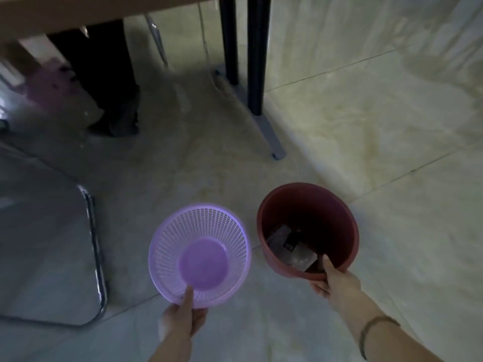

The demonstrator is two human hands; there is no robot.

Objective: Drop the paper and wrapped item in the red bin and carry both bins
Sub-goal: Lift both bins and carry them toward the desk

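Gripping the red bin (308, 228) by its near rim, my right hand (333, 282) has its thumb inside and fingers closed beneath; pale paper (300, 257) and a dark wrapped item (290, 244) lie at the bottom, at eleven o'clock from my thumb; my left hand (183, 317) pinches the empty purple basket (200, 254) at its six o'clock rim, thumb inside.

Left hand (183, 317) grips the purple basket (200, 254) by its near rim. Right hand (337, 280) pinches the red bin (308, 228) beside it. Papers (290, 246) lie inside.
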